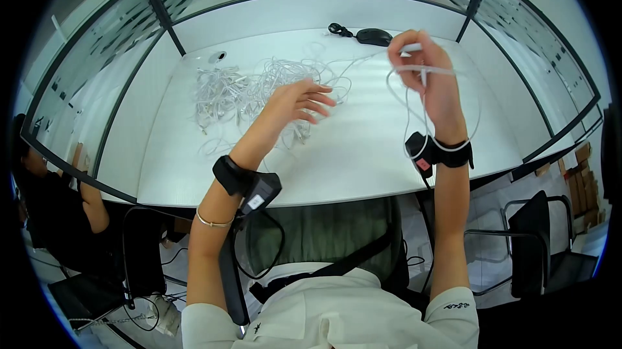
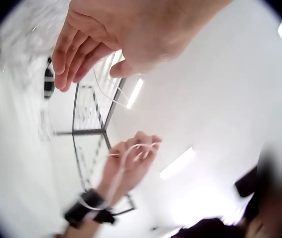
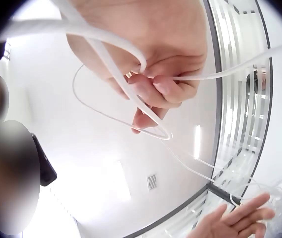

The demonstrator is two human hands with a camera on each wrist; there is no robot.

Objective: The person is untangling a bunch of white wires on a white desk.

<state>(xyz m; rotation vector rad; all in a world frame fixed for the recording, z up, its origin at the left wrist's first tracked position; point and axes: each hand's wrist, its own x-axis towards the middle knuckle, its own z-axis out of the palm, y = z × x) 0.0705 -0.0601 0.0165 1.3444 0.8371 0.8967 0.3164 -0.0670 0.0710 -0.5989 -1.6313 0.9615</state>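
Observation:
My right hand [image 1: 431,83] is raised over the right side of the desk and grips a white cable [image 3: 230,72] between curled fingers and palm. Loops of that cable hang around the hand and down past the wrist strap. One strand runs from it toward a large tangle of white cables [image 1: 223,93] on the left half of the desk. My left hand [image 1: 295,106] is held over the near right part of this tangle, fingers extended and spread a little, holding nothing. In the left wrist view its palm and fingers [image 2: 74,62] show bare.
A black mouse [image 1: 374,37] with its bundled cord lies at the back of the white desk [image 1: 369,148]. Glass-topped partitions [image 1: 317,15] enclose the back and sides. Another person [image 1: 65,206] sits at the left, and a black chair [image 1: 534,239] stands at the right.

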